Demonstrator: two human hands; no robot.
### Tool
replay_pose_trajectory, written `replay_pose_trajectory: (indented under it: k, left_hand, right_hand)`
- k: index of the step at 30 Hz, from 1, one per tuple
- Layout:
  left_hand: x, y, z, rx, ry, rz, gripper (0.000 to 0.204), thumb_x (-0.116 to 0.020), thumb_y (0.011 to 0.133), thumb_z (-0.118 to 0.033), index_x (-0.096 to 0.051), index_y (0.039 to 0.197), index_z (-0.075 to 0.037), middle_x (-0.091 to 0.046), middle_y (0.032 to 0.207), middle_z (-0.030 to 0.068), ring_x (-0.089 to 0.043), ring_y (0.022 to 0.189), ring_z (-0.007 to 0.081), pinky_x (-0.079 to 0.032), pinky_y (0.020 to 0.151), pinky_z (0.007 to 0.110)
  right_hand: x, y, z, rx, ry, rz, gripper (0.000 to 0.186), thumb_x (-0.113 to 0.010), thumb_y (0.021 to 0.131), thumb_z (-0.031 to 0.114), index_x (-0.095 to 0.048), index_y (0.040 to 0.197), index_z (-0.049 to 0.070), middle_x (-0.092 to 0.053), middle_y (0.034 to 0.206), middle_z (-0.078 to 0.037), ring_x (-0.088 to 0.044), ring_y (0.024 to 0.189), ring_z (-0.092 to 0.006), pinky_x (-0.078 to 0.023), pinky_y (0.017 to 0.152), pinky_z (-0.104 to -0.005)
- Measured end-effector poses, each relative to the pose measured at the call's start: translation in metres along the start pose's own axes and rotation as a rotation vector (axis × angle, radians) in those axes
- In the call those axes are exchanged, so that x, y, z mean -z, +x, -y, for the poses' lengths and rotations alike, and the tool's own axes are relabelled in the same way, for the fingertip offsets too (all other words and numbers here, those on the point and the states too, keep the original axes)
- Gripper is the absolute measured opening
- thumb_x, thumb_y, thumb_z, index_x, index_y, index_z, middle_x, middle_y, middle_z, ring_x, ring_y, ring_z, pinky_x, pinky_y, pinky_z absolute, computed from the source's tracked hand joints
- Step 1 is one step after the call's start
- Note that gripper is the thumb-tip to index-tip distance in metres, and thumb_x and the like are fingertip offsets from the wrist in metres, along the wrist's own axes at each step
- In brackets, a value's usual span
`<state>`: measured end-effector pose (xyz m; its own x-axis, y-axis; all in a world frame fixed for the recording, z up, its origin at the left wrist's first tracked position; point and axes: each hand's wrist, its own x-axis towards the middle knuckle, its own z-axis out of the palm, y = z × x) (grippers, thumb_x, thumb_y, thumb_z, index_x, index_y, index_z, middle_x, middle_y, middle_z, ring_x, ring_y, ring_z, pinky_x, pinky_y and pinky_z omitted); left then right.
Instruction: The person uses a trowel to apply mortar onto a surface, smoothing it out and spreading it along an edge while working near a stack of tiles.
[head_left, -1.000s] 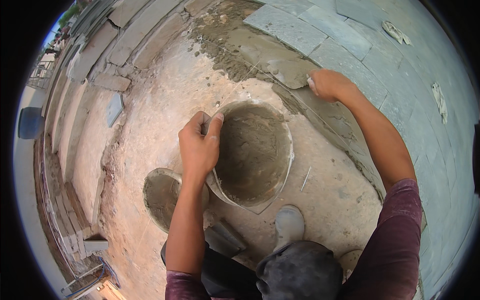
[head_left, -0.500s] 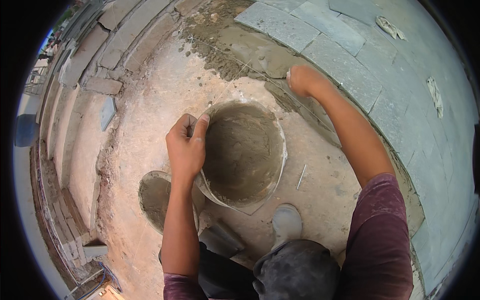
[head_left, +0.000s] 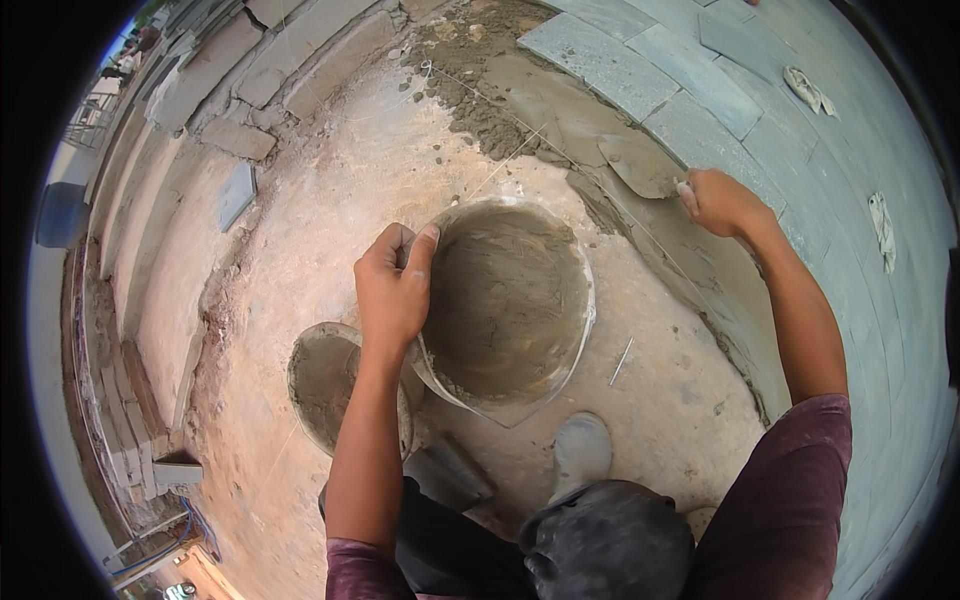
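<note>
Hands apart: the left hand grips a bucket rim, thumb toward the inside and fingers curled outside; the right hand is closed on a trowel, whose handle it hides. Grey paving slabs spread beyond and to the right of the right hand. Wet mortar forms a strip beneath that hand and away to its upper left; it looks soft and sticky, likely to smear or slump under pressure. Just right of the left hand stands the large bucket, its inner wall coated with mortar. It is probably heavy if well filled, though the depth cannot be told; its rim, perhaps slick where smeared, is the place to hold. A smaller bucket stands below the left hand, partly behind the forearm. The trowel lies against the mortar, just left of the right hand; its mortar-coated blade is presumably thin, stiff and light but slippery, so the handle gives the surer hold.
</note>
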<state>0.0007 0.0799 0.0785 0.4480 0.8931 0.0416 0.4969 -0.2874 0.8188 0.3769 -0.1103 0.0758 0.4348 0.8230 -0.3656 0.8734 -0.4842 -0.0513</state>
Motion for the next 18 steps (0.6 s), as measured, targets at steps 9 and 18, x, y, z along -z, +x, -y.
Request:
replay_pose_trajectory:
  k: [9,18]
  left_hand:
    - [-0.002,0.001,0.003,-0.026,-0.006,0.002,0.040,-0.067,0.098,-0.023,-0.048,0.068,-0.004,-0.040,0.062,-0.0033,-0.034,0.062,0.0075,-0.032,0.054,0.029]
    - [0.002,0.000,0.000,-0.022,0.016,-0.016,0.040,-0.068,0.097,-0.023,-0.048,0.069,-0.003,-0.041,0.062,-0.0020,-0.035,0.062,0.0083,-0.033,0.055,0.029]
  right_hand:
    - [-0.042,0.057,0.019,-0.056,0.135,-0.205,0.045,-0.041,0.104,0.028,-0.064,0.095,-0.010,-0.067,0.098,-0.034,-0.064,0.097,-0.0495,-0.050,0.091,-0.0552]
    - [-0.013,-0.017,0.008,-0.058,0.111,-0.123,0.046,-0.041,0.104,0.028,-0.062,0.094,-0.011,-0.066,0.097,-0.034,-0.063,0.095,-0.0502,-0.049,0.088,-0.0549]
